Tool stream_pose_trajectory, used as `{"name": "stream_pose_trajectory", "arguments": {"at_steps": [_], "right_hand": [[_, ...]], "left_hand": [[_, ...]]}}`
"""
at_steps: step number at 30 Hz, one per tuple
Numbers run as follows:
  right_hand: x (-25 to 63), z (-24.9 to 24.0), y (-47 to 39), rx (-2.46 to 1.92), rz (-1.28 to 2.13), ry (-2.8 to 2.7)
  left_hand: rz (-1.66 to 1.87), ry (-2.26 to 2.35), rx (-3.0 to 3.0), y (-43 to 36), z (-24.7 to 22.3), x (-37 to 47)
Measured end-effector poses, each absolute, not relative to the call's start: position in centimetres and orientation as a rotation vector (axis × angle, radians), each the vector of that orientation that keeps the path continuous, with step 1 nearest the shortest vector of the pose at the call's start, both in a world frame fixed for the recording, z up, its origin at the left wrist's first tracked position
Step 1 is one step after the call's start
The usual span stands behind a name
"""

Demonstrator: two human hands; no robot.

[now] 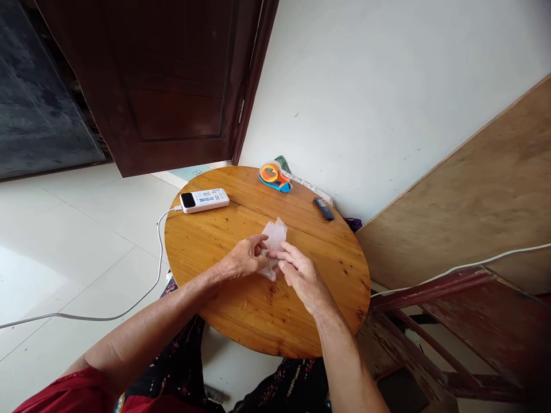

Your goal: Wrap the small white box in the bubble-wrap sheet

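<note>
A crumpled, thin, translucent whitish plastic sheet or bag [276,232] lies on the round wooden table [228,241]. My left hand [247,256] is at its left side, fingers curled and thumb pressed in, gripping the plastic's edge. From the right, my right hand [300,271] reaches over it with fingers stretched and apart, fingertips touching the plastic. Both hands meet near the middle of the sheet, and that part of it is hidden by fingers. Whether anything is inside the plastic I cannot tell.
An orange-and-blue tape dispenser [273,175] stands at the table's back edge, near a white printed strip [307,184] and a dark blurred object [323,209]. At the left lies a white device [205,201] with a cable [160,252]. A wall [344,103] rises behind; a wooden chair [451,321] stands right.
</note>
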State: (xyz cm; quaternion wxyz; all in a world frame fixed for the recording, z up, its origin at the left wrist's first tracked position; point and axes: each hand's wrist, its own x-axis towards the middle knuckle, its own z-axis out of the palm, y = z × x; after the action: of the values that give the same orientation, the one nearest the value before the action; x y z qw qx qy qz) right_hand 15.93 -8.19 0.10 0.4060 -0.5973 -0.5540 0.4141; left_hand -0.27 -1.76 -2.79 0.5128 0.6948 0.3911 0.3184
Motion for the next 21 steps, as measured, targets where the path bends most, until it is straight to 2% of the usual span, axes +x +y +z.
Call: {"name": "stream_pose_trajectory", "arguments": {"at_steps": [6, 10, 15, 21], "right_hand": [[15.5, -0.4, -8.5, -1.515, 0.757, -1.825], [15.7, 0.2, -8.1, -1.445, 0.779, -1.908], [16.2, 0.6, -7.2, -1.379, 0.896, -1.787], [17.3, -0.5, -7.9, -1.444, 0.527, -1.468]], "left_hand": [[0.876, 0.929, 1.615, -2.1, -3.7, 0.2], [0.918, 0.965, 1.750, -2.4, -3.8, 0.6], [0.938, 0.978, 1.732, -2.6, -4.1, 0.5], [0.960, 1.053, 1.750, -3.2, -4.3, 0.9]]}}
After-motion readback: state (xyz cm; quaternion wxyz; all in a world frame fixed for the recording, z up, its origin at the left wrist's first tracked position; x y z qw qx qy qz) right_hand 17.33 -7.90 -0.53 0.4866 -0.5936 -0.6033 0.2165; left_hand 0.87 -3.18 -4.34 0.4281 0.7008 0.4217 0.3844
